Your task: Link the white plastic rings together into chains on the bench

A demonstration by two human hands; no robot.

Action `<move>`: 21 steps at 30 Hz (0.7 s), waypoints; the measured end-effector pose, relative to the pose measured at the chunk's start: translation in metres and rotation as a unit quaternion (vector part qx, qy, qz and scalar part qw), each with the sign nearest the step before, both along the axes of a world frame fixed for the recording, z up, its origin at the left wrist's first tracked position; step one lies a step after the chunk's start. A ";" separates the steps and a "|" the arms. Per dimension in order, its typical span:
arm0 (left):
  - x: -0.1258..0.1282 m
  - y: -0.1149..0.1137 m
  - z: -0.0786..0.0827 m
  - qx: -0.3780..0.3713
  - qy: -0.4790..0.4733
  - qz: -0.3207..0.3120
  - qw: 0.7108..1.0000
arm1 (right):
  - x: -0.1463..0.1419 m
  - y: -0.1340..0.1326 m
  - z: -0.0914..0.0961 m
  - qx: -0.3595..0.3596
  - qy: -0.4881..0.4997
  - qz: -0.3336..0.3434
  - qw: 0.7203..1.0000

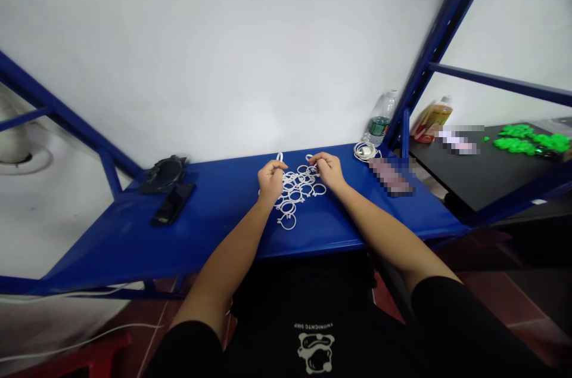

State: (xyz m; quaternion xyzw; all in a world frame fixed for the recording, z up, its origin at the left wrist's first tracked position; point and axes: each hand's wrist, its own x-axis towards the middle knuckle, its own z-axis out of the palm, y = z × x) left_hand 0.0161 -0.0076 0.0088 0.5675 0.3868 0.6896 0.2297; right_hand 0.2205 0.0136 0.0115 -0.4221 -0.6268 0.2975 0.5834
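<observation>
A loose pile of white plastic rings (295,195) with small clip-like tabs lies on the blue tabletop (223,199). At the left edge of the pile, my left hand (270,182) is closed, and a white ring (279,157) sticks up past its fingers. My right hand (329,170) is also closed, at the pile's upper right. Between its thumb and forefinger is another white ring (309,158), partly hidden by the fingers. The two hands are apart, with several rings lying between and below them.
A black phone (173,204) and a dark flat object (164,174) lie at the left. On the right are a water bottle (381,120), a coiled white cable (366,152) and a blurred-out item (391,176). Bright green pieces (516,139) lie on a neighbouring black table (451,172). Blue frame posts flank both sides.
</observation>
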 end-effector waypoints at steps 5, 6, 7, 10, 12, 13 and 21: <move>-0.006 0.005 -0.005 -0.001 0.020 0.001 1.000 | 0.004 0.001 0.000 0.012 -0.031 -0.027 0.999; -0.006 0.005 -0.007 -0.014 0.022 -0.003 1.000 | 0.005 0.001 0.000 0.021 -0.041 -0.033 0.998; -0.006 0.005 -0.007 -0.029 0.025 -0.008 0.999 | 0.006 0.001 0.000 0.033 -0.052 -0.037 0.997; -0.004 0.003 -0.009 -0.065 0.032 -0.029 0.997 | 0.005 -0.002 -0.002 0.056 -0.078 -0.035 0.995; -0.003 0.003 -0.010 -0.071 0.041 -0.043 0.996 | 0.002 -0.004 -0.003 0.053 -0.102 -0.021 0.993; -0.003 0.004 -0.011 -0.071 0.049 -0.050 0.995 | 0.001 -0.005 -0.003 0.052 -0.125 -0.009 0.991; -0.016 0.015 -0.018 -0.084 0.238 -0.067 0.965 | 0.009 0.002 0.001 0.086 -0.250 -0.032 0.964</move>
